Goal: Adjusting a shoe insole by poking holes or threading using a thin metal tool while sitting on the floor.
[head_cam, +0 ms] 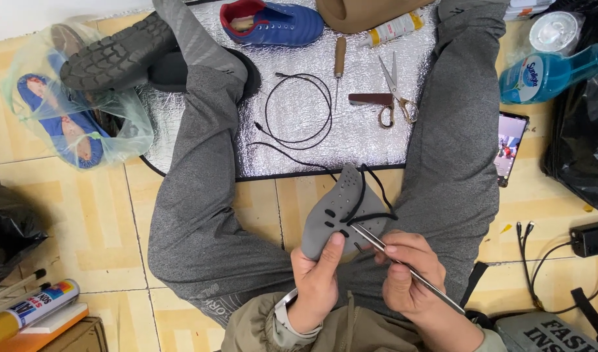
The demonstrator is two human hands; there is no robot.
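Between my knees, my left hand (318,277) grips a grey shoe upper (341,212); my right hand's (406,274) fingers pinch a metal awl (403,266).

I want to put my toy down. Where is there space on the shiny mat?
Free: the silver mat below the scissors, right of the black cord. Crowded: the mat's top edge, with blue shoe, awl and glue tube.
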